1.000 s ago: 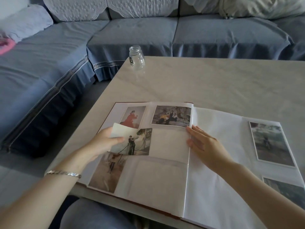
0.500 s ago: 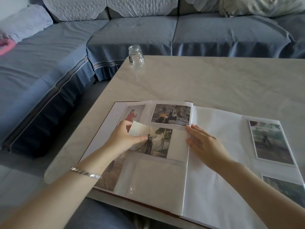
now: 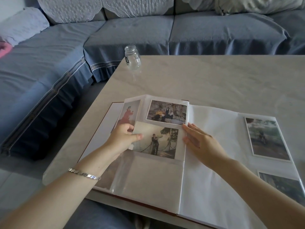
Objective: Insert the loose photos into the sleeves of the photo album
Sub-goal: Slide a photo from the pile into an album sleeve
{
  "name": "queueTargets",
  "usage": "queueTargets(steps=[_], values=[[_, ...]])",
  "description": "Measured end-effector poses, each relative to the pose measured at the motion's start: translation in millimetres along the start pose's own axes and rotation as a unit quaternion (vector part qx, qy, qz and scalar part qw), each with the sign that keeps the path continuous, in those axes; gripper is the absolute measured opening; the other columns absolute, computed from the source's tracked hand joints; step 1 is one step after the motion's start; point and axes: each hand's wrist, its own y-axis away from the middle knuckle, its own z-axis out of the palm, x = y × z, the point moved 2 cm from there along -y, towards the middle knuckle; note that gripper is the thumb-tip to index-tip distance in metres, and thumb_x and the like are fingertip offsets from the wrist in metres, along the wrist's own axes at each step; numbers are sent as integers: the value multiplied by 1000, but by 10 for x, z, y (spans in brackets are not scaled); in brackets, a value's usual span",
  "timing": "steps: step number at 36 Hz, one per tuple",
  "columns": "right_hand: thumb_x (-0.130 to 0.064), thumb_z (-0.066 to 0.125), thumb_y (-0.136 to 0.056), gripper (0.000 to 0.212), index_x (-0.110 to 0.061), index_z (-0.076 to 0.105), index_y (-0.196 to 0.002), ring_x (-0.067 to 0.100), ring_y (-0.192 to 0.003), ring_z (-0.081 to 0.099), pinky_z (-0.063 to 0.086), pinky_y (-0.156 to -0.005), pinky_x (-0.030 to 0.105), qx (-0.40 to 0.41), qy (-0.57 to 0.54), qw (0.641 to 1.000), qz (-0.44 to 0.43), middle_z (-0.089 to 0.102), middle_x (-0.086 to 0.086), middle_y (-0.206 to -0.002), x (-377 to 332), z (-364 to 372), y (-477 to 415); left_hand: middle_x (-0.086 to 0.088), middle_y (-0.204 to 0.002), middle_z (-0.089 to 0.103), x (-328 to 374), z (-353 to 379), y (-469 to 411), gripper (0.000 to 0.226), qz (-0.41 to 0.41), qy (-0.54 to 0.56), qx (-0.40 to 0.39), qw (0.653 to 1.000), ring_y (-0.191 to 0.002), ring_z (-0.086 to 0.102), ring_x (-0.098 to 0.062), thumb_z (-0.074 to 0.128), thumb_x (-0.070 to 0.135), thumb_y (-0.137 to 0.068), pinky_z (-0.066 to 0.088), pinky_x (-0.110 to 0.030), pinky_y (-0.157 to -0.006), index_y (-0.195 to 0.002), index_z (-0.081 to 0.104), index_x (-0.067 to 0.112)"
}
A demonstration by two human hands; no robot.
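The photo album (image 3: 206,176) lies open on the pale table. My left hand (image 3: 123,139) pinches the left edge of a loose photo (image 3: 158,142) of a person by a chain railing, held over the middle sleeve of the left page. Flat on the page near the spine rests my right hand (image 3: 199,142), fingers straight, its fingertips at the photo's right edge. Above sit a group photo (image 3: 166,112) and a photo of a figure in red (image 3: 127,113). Two photos (image 3: 265,138) (image 3: 283,185) lie on the right page.
A small clear glass jar (image 3: 132,57) stands at the table's far left corner. A blue sofa (image 3: 148,30) wraps around the table's far and left sides. The table edge (image 3: 69,146) runs close to the album's left side.
My left hand has slid the loose photo rightward across the left page, toward the spine. The sleeve sheet has lifted a little. My right hand has stayed put.
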Motion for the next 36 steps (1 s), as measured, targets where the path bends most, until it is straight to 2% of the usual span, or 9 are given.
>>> queueTargets(steps=[2,4,7,10,16,20,23,31,36], values=[[-32,48,-95,46,-27,40,-141,-1,-139,18,12,-105,8,-1,3,1000,-2,30,-12,-149,-6,-3,-1,-10,-93,58,-17,7,-5,30,0,8,2,1000,-88,55,-20,68,16,-85,41,-21,-68,-102,59,-7],[-32,48,-96,46,-27,40,-141,-1,-139,18,11,-104,7,-1,6,1000,-1,30,-13,-149,-6,-8,0,-10,-87,58,-18,13,3,23,-2,15,17,1000,-83,53,-21,67,14,-85,39,-21,-67,-95,62,-6],[-32,48,-96,46,-28,39,-141,-1,-139,18,12,-104,8,-2,6,1000,0,30,-13,-149,-3,-11,2,-11,-114,61,4,18,12,42,9,15,39,999,-100,57,-21,71,13,-83,45,-18,-73,-120,59,-3],[-32,48,-96,46,-27,40,-141,0,-139,19,11,-104,7,0,2,1000,2,30,-13,-149,-4,-6,1,-13,-112,61,30,-23,18,50,-13,46,63,997,-98,56,-20,77,8,-75,44,-28,-85,-120,58,-2],[-31,48,-96,45,-27,41,-140,1,-139,20,11,-102,6,2,1,1000,-3,31,-12,-149,-2,-10,-2,-5,-83,62,66,-51,20,31,-34,65,36,997,-59,54,-13,77,7,-75,48,-16,-49,-103,64,7],[-28,47,-96,44,-27,40,-140,1,-139,19,10,-101,5,-3,-1,1000,-6,32,-10,-149,4,-15,-2,-11,-84,65,90,-39,12,23,-10,48,22,999,-60,52,-19,72,5,-79,46,-26,-59,-101,65,6],[-26,42,-98,42,-26,41,-140,2,-140,20,9,-101,4,-4,-10,1000,-6,32,-8,-149,17,-24,-8,-7,-78,65,113,-51,27,13,-25,66,10,997,-64,55,-17,72,6,-80,48,-22,-56,-92,67,8],[-26,38,-100,40,-27,42,-139,3,-139,21,9,-101,4,-5,-9,1000,-9,33,-8,-149,40,-24,-19,7,-56,64,169,-23,119,12,53,70,79,993,-46,54,3,75,2,-74,45,-18,-55,-69,70,11],[-25,39,-99,40,-27,41,-139,2,-139,21,9,-100,2,-4,-12,1000,-13,33,-9,-148,39,-26,-13,9,-46,60,130,-28,168,10,86,76,119,986,-40,49,0,79,7,-70,39,-20,-55,-68,70,11]])
